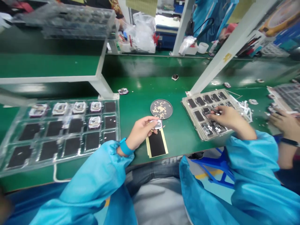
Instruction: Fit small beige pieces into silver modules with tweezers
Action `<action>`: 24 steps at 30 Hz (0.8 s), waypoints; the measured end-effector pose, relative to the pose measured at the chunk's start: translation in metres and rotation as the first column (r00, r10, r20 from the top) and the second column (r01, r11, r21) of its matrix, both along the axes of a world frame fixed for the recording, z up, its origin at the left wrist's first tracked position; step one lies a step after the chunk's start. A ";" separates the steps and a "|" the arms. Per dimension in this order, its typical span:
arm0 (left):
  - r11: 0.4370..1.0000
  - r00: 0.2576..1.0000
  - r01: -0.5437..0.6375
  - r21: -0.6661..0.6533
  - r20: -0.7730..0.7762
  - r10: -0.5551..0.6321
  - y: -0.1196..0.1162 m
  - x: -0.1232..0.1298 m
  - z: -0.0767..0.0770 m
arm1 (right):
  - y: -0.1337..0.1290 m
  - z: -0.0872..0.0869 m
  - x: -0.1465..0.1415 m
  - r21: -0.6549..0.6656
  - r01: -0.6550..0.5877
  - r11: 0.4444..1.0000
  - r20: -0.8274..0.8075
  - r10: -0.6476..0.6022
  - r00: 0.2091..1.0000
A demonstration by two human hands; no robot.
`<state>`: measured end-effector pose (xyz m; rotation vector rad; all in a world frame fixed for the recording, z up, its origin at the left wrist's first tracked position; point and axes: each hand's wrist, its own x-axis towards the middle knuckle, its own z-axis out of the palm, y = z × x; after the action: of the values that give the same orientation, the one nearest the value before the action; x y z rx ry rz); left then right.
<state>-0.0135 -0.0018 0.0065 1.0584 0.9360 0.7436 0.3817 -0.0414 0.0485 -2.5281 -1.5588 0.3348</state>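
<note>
While my left hand (140, 132) pinches a module (157, 124), my right hand (228, 118) pinches a tool (215, 110); 5 tray cells (70, 164) hold modules (79, 107), 10 pads (29, 131).

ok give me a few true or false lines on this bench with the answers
The left hand holds a small silver-and-pink component. True.
A blue band circles the right wrist. False: the blue band is on the left wrist.
The right hand is over a stack of clear trays. True.
The round mesh dish sits inside the far-left tray. False: it stands on the green bench mat, apart from the far-left tray.
A co-worker's hand shows at the far right. True.
</note>
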 end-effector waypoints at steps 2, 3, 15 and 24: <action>0.999 0.999 0.004 -0.041 0.038 -0.003 0.001 0.000 -0.001 | -0.001 0.007 -0.006 0.062 0.013 0.998 0.016 -0.014 1.000; 0.998 0.998 0.007 -0.057 0.055 -0.004 0.001 0.000 -0.002 | -0.001 0.011 -0.013 0.147 0.017 0.989 0.012 -0.019 1.000; 0.998 0.996 -0.042 -0.047 0.072 0.045 0.002 -0.001 0.003 | 0.015 0.001 -0.181 0.529 -0.212 0.822 -0.594 0.537 0.599; 0.989 0.984 -0.115 0.092 0.149 0.100 0.002 -0.002 -0.004 | 0.025 -0.032 -0.195 0.430 -0.218 0.876 -0.755 0.481 0.444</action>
<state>-0.0150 -0.0001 0.0026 1.0325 0.8434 0.9528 0.1871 -0.0165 0.0161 -1.3480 -1.4881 1.1273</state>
